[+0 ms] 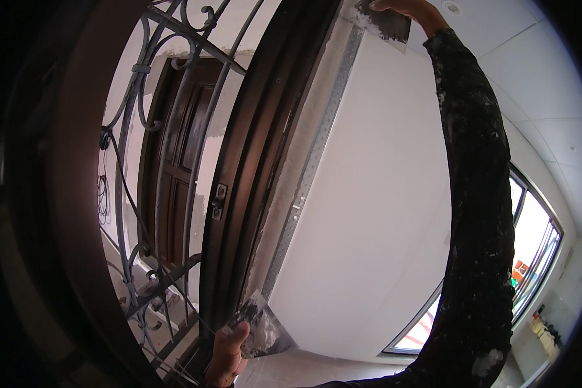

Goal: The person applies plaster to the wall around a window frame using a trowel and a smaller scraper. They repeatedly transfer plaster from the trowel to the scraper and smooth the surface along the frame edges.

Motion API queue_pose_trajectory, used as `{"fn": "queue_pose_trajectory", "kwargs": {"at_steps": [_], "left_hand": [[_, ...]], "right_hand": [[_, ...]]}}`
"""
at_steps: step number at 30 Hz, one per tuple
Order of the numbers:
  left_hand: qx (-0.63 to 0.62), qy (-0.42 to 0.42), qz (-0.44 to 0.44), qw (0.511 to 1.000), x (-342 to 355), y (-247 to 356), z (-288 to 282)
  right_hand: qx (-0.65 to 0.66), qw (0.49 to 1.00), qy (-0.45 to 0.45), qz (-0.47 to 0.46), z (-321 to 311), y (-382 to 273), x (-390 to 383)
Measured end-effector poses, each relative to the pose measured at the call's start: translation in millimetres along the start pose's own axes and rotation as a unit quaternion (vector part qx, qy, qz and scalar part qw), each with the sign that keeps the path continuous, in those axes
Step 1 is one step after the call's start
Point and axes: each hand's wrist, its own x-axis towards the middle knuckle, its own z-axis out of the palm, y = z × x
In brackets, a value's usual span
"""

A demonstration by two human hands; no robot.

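Note:
My right hand is raised to the top of the frame, gripping a wide plaster-smeared putty knife pressed against the upper corner of the white wall, next to the metal corner bead. The sleeve of that arm is dark and spattered with white plaster. My left hand sits low near the bottom edge, holding a second broad metal trowel loaded with grey-white plaster, close to the foot of the dark door frame.
A dark wooden door frame runs diagonally beside the wall. Left of it, a wrought-iron scroll gate and a brown panelled door stand behind. A large window is at right, a white ceiling above, tiled floor below.

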Motion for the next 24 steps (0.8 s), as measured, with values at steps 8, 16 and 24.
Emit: {"fn": "queue_pose_trajectory", "kwargs": {"at_steps": [8, 16, 24], "left_hand": [[-0.044, -0.059, -0.003, 0.997, 9.2, 22.1, 36.4], [-0.058, -0.133, -0.001, 0.989, 33.4, 41.0, 84.9], [-0.061, -0.103, -0.028, 0.992, 26.8, 22.9, 84.0]], "right_hand": [[0.286, 0.958, -0.007, 0.022, -9.4, -9.9, -162.3], [0.477, 0.856, -0.115, 0.161, 43.7, -77.7, -293.5], [0.599, 0.753, 0.178, 0.206, 92.2, -53.0, -192.4]]}}
